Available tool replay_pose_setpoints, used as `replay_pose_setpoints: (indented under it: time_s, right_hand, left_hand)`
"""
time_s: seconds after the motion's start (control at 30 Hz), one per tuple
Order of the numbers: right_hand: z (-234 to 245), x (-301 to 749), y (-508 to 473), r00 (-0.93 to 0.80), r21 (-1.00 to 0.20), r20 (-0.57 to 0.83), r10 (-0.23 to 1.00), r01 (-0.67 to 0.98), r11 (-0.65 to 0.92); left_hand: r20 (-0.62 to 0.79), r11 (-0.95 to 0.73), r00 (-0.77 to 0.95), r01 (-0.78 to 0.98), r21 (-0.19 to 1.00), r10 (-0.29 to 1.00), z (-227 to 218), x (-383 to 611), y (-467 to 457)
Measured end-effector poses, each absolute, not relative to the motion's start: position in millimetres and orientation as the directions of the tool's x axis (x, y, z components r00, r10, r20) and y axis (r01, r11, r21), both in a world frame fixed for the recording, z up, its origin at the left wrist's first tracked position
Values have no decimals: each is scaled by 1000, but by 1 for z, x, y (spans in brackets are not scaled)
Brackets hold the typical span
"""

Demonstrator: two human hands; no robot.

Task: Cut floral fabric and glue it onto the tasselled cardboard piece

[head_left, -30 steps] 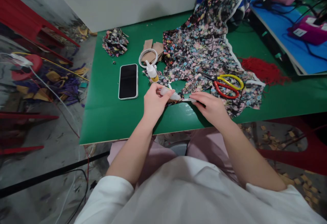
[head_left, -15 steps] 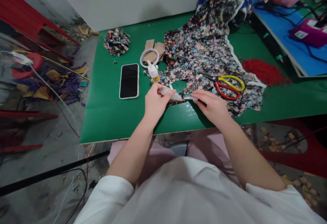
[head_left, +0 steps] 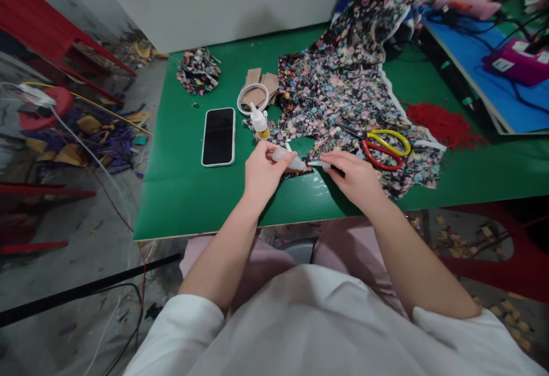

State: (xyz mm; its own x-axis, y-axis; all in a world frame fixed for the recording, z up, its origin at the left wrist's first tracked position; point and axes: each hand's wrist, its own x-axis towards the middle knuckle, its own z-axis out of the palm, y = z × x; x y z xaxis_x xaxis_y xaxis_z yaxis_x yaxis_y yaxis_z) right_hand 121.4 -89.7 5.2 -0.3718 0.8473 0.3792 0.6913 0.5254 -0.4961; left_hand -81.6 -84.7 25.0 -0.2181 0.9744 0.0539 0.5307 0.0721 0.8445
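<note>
Left hand [head_left: 261, 170] pinches a translucent bottle [head_left: 289, 159] low by a floral scrap [head_left: 301, 172] on the worktop [head_left: 180, 199]; right hand [head_left: 354, 176] pinches a slim white piece [head_left: 318, 164], tip facing the bottle's: both low, we'd guess, for steadiness.
</note>
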Motion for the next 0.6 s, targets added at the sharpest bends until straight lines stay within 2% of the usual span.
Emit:
replay_pose_setpoints:
  time_s: [0.23, 0.5, 0.6]
  right_hand:
    - [6, 122, -101, -387, -466, 388, 837, 701, 540]
    - [8, 118, -103, -400, -375, 494, 772, 703, 604]
    - [11, 116, -103, -429, -351, 483, 764, 704, 617]
  left_hand:
    - [44, 72, -241, 451, 890, 970, 39, -93, -87]
    - [33, 69, -167, 570, 819, 985, 45, -122, -102]
    - [22, 72, -158, 566, 821, 987, 41, -130, -104]
